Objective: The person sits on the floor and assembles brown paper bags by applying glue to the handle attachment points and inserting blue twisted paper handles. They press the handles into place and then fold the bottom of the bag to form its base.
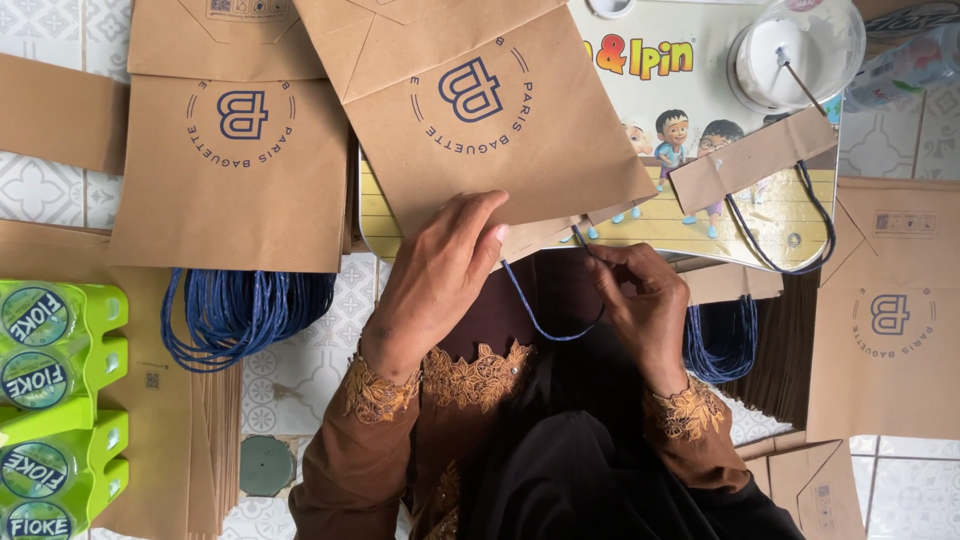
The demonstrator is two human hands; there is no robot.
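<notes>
A flat brown paper bag (500,120) with a round blue printed mark lies on a small illustrated table (700,215) in front of me. My left hand (435,275) presses its near edge, thumb and fingers on the paper. My right hand (640,295) pinches a blue cord handle (545,325) that loops down from the bag's edge between both hands. A brown paper strip (750,155) with another blue cord loop lies on the table to the right.
A stack of finished brown bags (235,170) with bundled blue handles (240,310) lies left. More flat bags (885,320) lie right. A green tray of sealed cups (55,400) sits at lower left. A clear plastic container (795,50) stands at the table's far right.
</notes>
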